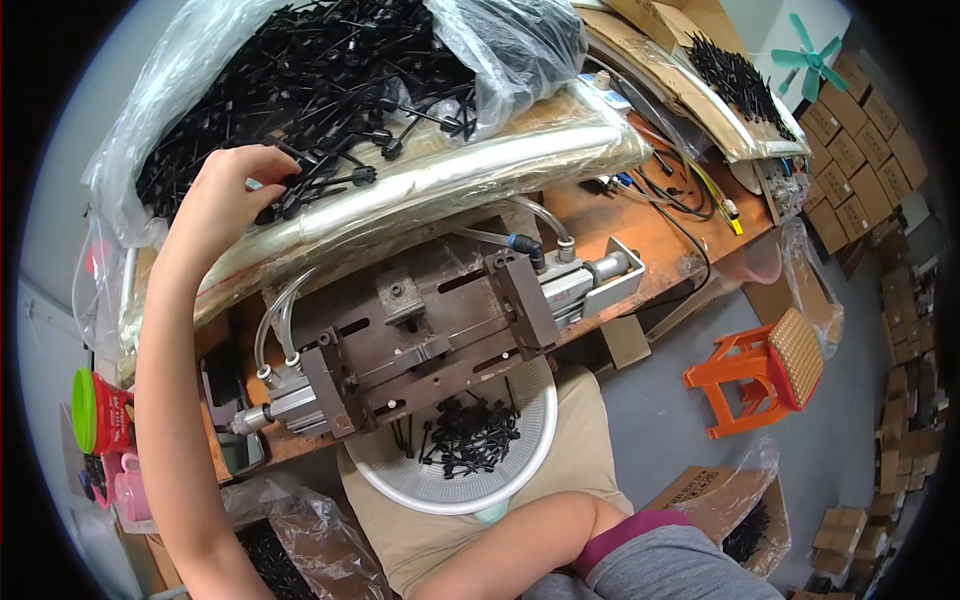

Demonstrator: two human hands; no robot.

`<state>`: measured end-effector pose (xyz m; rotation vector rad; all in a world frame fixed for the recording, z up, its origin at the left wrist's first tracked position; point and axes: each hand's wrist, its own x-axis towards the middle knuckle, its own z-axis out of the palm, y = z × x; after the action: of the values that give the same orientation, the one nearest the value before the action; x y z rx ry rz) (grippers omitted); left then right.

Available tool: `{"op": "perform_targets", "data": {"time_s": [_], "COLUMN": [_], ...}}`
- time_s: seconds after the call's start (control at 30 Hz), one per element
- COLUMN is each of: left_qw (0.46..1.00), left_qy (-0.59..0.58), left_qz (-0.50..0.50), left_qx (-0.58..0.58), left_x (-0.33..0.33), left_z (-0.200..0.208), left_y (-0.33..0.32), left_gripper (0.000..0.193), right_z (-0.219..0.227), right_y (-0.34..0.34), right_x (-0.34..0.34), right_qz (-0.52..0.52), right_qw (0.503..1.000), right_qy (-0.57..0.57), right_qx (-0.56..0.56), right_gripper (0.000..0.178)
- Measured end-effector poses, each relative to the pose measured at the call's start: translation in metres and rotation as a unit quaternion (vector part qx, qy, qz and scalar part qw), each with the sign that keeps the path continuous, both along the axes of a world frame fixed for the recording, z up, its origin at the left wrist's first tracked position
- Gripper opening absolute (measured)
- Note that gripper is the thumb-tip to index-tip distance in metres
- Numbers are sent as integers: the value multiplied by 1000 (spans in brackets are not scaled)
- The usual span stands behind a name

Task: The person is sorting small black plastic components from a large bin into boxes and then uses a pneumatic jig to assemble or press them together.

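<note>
My left hand (232, 190) reaches to the front edge of a large heap of thin black plastic stems with knobbed ends (330, 90). Its fingers are curled at several black stems (305, 195), just above the wrapped rim; the fingertips are partly hidden among them. My right forearm (510, 545) crosses low over my lap toward the left, and the hand is out of the picture. Between my arms and the heap lies a brown metal fixture (440, 335) with an air cylinder at each end. Under it, a white perforated basket (545, 420) on my lap holds more black stems.
The heap's tray has a thick, plastic-wrapped rim (450, 165). Air hoses (285, 320) and cables (690, 215) run over the wooden bench (590, 225). An orange stool (750, 375) stands at right, near an open carton (710, 495). Stacked cartons line the far right.
</note>
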<state>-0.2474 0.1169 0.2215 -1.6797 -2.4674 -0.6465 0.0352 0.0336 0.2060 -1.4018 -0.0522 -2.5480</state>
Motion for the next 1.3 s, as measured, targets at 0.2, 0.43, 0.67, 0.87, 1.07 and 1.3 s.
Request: {"op": "perform_targets", "data": {"time_s": [0.2,0.43,0.67,0.87,1.07,1.3], "left_qw": [996,965,929,973,985,991], "left_qy": [-38,-49,-134,-117,-46,37], "left_qz": [31,104,70,25,28,31], "left_qx": [71,234,338,199,167,121], "left_x": [2,55,145,206,229,225], "left_z": [14,36,7,-53,-96,-117], "left_y": [-15,-69,-93,-87,-68,-59], "left_gripper": [22,23,29,33,26,28], "right_z": [6,-30,8,39,57,47], "right_y": [61,166,231,205,205,234], "right_x": [30,28,-112,-173,-193,-175], "right_qz": [-124,-421,-751,-573,-421,-553], "right_qw": [859,718,189,23,-12,80], "right_qy": [98,61,21,144,121,118], "right_qx": [487,551,633,807,899,821], "right_gripper": [37,12,21,45,48,26]}}
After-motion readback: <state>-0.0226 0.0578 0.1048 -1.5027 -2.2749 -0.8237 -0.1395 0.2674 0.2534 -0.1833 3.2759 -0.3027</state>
